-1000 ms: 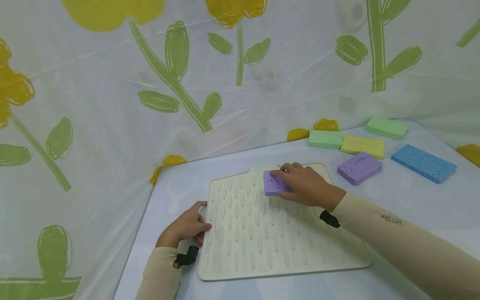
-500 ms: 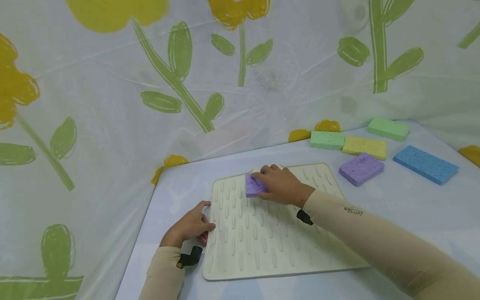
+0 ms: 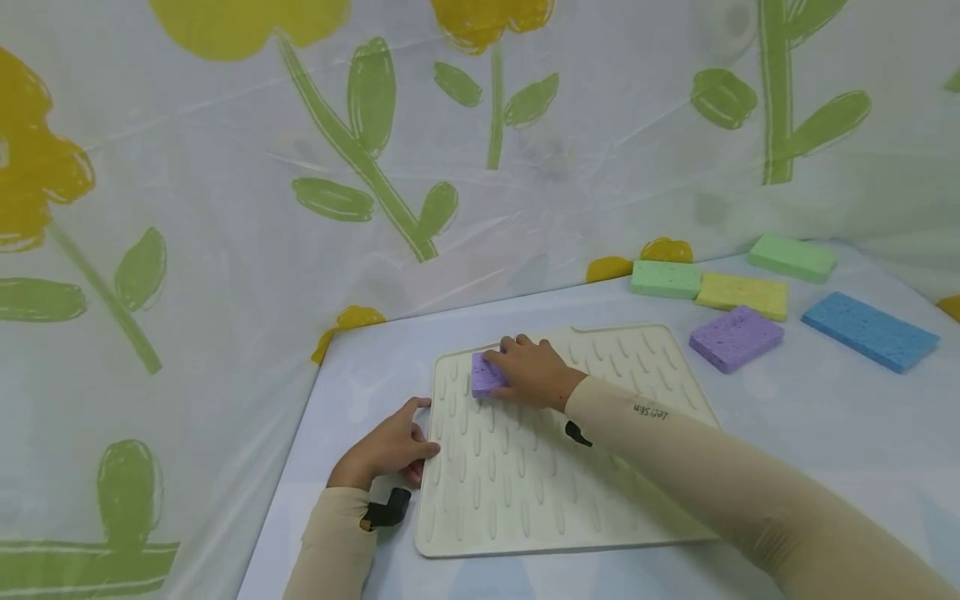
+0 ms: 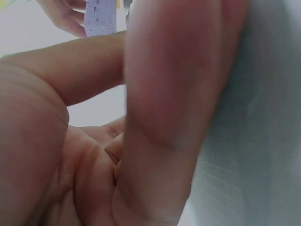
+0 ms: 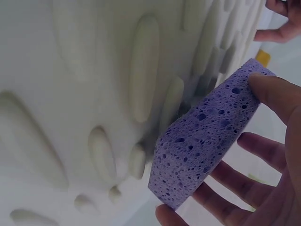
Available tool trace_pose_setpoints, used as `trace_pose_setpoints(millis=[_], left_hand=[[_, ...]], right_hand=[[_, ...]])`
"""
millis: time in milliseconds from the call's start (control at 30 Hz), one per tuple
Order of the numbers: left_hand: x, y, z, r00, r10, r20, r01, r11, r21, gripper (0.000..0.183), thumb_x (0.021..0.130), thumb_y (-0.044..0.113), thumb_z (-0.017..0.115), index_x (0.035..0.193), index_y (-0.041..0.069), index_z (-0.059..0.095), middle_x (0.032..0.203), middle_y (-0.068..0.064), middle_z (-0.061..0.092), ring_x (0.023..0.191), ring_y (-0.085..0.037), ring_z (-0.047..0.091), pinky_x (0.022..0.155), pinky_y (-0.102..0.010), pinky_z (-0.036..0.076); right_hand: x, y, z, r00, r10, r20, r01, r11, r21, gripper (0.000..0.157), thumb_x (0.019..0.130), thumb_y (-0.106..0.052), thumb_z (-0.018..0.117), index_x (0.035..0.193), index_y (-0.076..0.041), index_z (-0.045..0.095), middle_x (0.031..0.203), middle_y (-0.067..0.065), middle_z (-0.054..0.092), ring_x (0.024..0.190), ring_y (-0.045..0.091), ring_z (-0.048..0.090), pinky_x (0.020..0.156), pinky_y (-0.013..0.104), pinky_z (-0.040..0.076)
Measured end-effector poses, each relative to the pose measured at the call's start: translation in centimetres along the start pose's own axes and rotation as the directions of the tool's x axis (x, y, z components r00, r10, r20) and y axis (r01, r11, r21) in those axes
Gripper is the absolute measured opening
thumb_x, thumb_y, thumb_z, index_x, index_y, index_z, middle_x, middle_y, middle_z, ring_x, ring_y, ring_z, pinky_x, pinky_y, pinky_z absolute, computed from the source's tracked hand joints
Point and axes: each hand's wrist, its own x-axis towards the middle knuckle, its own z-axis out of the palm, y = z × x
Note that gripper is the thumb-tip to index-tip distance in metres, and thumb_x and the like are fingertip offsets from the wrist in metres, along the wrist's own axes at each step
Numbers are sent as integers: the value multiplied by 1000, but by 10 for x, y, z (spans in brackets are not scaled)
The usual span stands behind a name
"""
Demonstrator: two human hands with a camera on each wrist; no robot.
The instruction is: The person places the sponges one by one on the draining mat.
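So we've got our right hand (image 3: 534,372) over the mat (image 3: 510,475), up toward its far left corner, with the purple sponge (image 5: 202,141). The fingers are only as far apart as the sponge needs: thumb at one end, the rest wrapped along the other side, holding it firmly. From the right wrist we see the pores up close, and the sponge sits tilted right at the mat's raised ribs, though we honestly can't tell how much of it touches.

Our left hand (image 3: 393,442) is at the mat's left edge. It's fairly loose, thumb and forefinger spread, thumb tip resting on the rim and forefinger reaching up beside it, other fingers bent underneath.

Off past the mat's far right corner, on the same worktop (image 3: 367,367), we have the spare purple sponge (image 3: 737,338) nearest, then the yellow sponge (image 3: 742,296) behind it, one green sponge (image 3: 666,279) to that one's left, another green sponge (image 3: 792,258) farther back, and the blue sponge (image 3: 870,331) farthest right. A flowery sheet (image 3: 225,208) hangs behind the mat.
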Motion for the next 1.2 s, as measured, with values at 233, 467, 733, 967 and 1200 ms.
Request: trace_pose_setpoints(millis=[233, 467, 733, 967, 1200], left_hand=[[1, -3, 0, 1000, -4, -1, 4, 1000, 11, 81, 90, 13, 73, 156, 16, 25, 84, -12, 62, 56, -19, 64, 52, -33, 55], [1, -2, -2, 1000, 13, 8, -14, 1000, 20, 81, 90, 14, 73, 155, 16, 25, 83, -11, 63, 54, -19, 63, 51, -32, 55], [2, -2, -5, 999, 18, 30, -18, 999, 27, 81, 91, 15, 73, 155, 15, 24, 83, -11, 63, 52, -19, 64, 50, -33, 55], [2, 0, -3, 1000, -8, 14, 7, 995, 95, 80, 91, 19, 73, 155, 17, 25, 81, -9, 63, 55, -19, 64, 55, -30, 48], [3, -3, -5, 1000, -9, 10, 8, 993, 114, 81, 91, 22, 74, 155, 18, 25, 81, -8, 63, 56, -19, 63, 57, -30, 46]], right_hand=[[14, -11, 3, 1000, -31, 0, 31, 999, -20, 65, 94, -54, 62, 146, -18, 48, 133, 10, 58, 121, 31, 57, 93, 53, 52], [25, -17, 2, 1000, -26, -5, 26, 999, -36, 61, 94, -51, 64, 144, -19, 50, 130, 9, 60, 120, 31, 58, 93, 53, 52], [31, -23, 2, 999, -42, -15, 41, 998, -38, 60, 94, -51, 65, 142, -16, 53, 131, 12, 61, 120, 34, 58, 95, 57, 51], [32, -23, 7, 1000, -29, -9, 28, 998, -56, 60, 94, -53, 63, 142, -18, 54, 131, 11, 61, 122, 34, 58, 97, 57, 49], [30, -22, 7, 999, -47, 6, 47, 998, -45, 57, 96, -50, 62, 142, -18, 52, 132, 11, 61, 123, 35, 57, 100, 58, 47]])
